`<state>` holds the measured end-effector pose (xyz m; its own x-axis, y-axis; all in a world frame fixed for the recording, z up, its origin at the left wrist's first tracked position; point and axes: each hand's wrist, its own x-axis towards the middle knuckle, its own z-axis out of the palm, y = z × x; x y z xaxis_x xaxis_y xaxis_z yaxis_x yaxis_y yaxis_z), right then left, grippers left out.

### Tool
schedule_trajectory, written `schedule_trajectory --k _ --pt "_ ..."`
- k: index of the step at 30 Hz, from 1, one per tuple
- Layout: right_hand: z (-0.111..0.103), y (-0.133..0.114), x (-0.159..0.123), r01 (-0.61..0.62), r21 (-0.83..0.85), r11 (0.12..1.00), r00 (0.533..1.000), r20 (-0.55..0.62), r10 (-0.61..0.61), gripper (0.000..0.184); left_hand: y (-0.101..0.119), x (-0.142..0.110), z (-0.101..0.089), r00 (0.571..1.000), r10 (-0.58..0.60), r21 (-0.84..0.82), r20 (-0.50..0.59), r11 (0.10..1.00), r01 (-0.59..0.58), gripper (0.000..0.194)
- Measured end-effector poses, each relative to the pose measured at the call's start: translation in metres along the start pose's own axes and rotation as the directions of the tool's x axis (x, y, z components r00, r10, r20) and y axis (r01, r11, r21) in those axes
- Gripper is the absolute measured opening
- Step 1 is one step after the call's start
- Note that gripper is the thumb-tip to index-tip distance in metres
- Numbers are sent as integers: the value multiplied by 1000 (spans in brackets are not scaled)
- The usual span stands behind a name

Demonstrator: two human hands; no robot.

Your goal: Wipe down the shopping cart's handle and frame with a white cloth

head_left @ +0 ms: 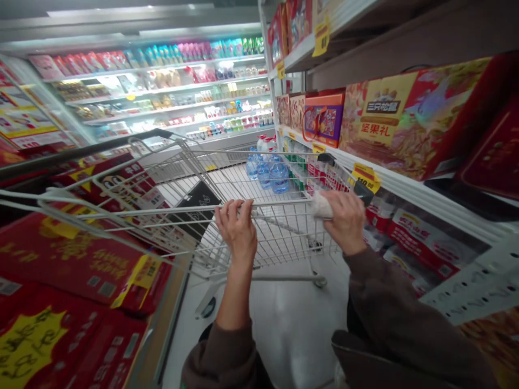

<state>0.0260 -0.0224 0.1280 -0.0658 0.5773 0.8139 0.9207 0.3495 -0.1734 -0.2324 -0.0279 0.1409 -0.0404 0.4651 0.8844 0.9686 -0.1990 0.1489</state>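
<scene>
Wire shopping-cart rail (279, 202) sat in my left hand (237, 229), my right hand (340, 219) apart, clutching white cloth (321, 205), one black package (194, 208) already aboard.

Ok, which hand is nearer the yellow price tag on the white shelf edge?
Right. The right hand sits just below and left of the yellow price tag. The left hand is much farther left of it, along the silver wire cart handle.
</scene>
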Motion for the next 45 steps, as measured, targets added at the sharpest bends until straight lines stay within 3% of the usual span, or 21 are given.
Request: schedule_trajectory --k 2,4,6,10,12,14,16,18,20,22,24,27,29,31,33,35,38,41,45 --pt "-3 24 -2 -77 -44 996 997 -32 76 51 -14 4 -3 1000 0 -36 14 999 1 30" --pt "-1 23 -2 -135 -59 989 988 -79 130 46 -18 7 -2 1000 -9 -85 2 996 9 31" --pt "6 -2 1 -124 -35 992 988 -99 120 50 -12 9 0 1000 -18 -113 -19 993 15 31" --pt "22 -71 7 37 55 998 997 -63 -34 62 2 7 -1 1000 -9 -90 -9 996 8 30" --pt "24 -81 7 115 70 991 992 -51 -112 63 -1 6 -8 999 35 -66 23 997 -34 30" --pt "21 -64 3 180 53 982 983 -43 -178 64 -15 7 -19 995 91 -39 52 995 -89 29" --pt "15 -28 -3 195 8 981 980 -51 -195 63 -38 10 -33 996 78 6 33 997 -78 25" --pt "9 9 -9 131 -41 991 986 -94 -134 57 -62 15 -46 999 -25 71 -47 997 28 25" --pt "6 29 -12 25 -72 997 989 -143 -35 51 -79 20 -53 1000 -17 46 -2 999 17 28" --pt "9 21 -11 -74 -73 995 979 -197 59 47 -83 23 -55 1000 -13 10 10 1000 13 29" --pt "17 -13 -7 -85 -41 996 974 -216 74 49 -75 24 -53 1000 -25 -3 8 1000 25 29" --pt "27 -76 2 55 46 997 984 -170 -47 58 -55 20 -50 1000 -28 20 5 999 28 27" --pt "28 -100 6 104 76 992 984 -153 -91 60 -45 16 -51 1000 -17 38 -3 999 17 26" --pt "23 -97 6 164 75 984 980 -124 -154 61 -44 12 -56 1000 12 50 8 999 -12 25" --pt "15 -72 4 209 51 977 975 -93 -203 60 -51 11 -65 1000 26 70 12 997 -27 25" --pt "7 -37 0 157 15 988 982 -112 -154 56 -63 12 -76 1000 -8 94 -26 996 10 26" --pt "5 -3 -3 -31 -19 999 980 -198 26 49 -77 15 -89 996 -65 84 -66 994 70 31" --pt "15 -11 -1 -117 14 993 956 -270 117 46 -76 16 -93 997 -55 62 -58 996 58 31" --pt "27 -63 6 -49 97 994 957 -282 75 42 -58 13 -88 997 -49 78 -67 995 54 28"
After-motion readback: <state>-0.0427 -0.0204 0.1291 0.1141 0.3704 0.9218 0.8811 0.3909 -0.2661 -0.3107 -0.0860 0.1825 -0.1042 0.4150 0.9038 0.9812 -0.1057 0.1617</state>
